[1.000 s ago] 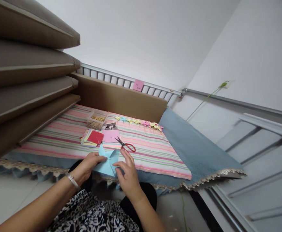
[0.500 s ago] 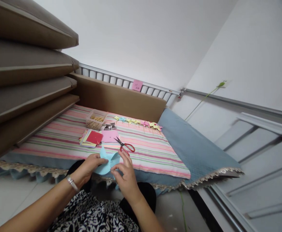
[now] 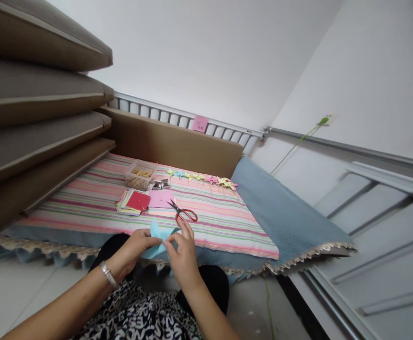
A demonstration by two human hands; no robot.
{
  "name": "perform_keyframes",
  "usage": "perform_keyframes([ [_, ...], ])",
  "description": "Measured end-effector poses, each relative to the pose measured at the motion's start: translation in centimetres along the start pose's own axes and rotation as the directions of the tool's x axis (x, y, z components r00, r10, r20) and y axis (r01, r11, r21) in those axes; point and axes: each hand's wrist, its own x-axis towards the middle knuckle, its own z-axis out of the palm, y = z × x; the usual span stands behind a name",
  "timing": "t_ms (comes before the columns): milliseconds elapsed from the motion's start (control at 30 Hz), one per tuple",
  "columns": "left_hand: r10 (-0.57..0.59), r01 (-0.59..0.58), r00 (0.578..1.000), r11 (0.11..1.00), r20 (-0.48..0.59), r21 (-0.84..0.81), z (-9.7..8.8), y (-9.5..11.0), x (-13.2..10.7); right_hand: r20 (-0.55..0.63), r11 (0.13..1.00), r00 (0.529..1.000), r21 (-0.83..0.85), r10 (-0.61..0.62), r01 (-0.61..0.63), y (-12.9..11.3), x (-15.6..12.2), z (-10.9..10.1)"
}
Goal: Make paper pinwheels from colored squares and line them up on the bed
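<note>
A light blue paper pinwheel [image 3: 157, 233], its points partly folded inward, is held above the bed's front edge. My left hand [image 3: 138, 246] pinches it from the left, thumb on top near the middle. From the right, my right hand [image 3: 182, 250] is closed with thumb and index finger at the paper's centre; its other fingers are raised. Just beyond the paper lie red-handled scissors [image 3: 187, 215], blades apart. A stack of coloured paper squares [image 3: 138, 201] with a red one on top sits beside pink paper squares [image 3: 161, 198].
A clear plastic box [image 3: 140, 174] of wooden sticks stands farther back, next to a small silvery object [image 3: 161, 184]. Several finished paper pinwheels [image 3: 211, 179] lie in a row on the striped cloth [image 3: 228, 222]. Stacked brown cushions [image 3: 43, 113] rise on the left.
My right hand has moved left, its thumb and index finger now closing at the centre of the blue paper. A right-hand point of the paper has folded inward. The scissors stay put.
</note>
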Motion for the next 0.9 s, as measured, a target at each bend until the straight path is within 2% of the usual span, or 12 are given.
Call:
perform_keyframes([
  [200,-0.022,0.022,0.999,1.000,0.029,-0.015,0.2,0.3,-0.4,-0.010,0.999,1.000,-0.030,-0.021,0.020,0.1,-0.2,0.1],
  [400,-0.043,0.046,0.995,0.998,0.091,-0.031,0.3,1.0,-0.8,-0.015,1.000,1.000,-0.022,0.017,-0.017,0.0,0.0,0.1],
  [600,-0.053,0.051,0.992,0.998,0.115,0.023,0.1,1.2,-0.9,-0.044,0.998,0.997,0.026,0.063,-0.062,0.2,0.0,0.2],
  [733,-0.055,0.046,0.993,0.995,0.107,0.085,0.1,1.5,-0.9,-0.065,0.998,0.997,0.036,0.046,-0.043,0.2,0.2,-0.3],
  [800,-0.054,0.041,0.993,0.992,0.100,0.123,0.1,1.6,-0.9,-0.027,0.999,0.999,0.016,0.043,-0.043,-0.1,0.5,-1.0],
  [900,-0.056,0.038,0.994,0.984,0.096,0.176,0.2,1.7,-0.8,0.107,0.997,0.991,-0.002,0.078,-0.078,-0.7,1.3,-2.3],
])
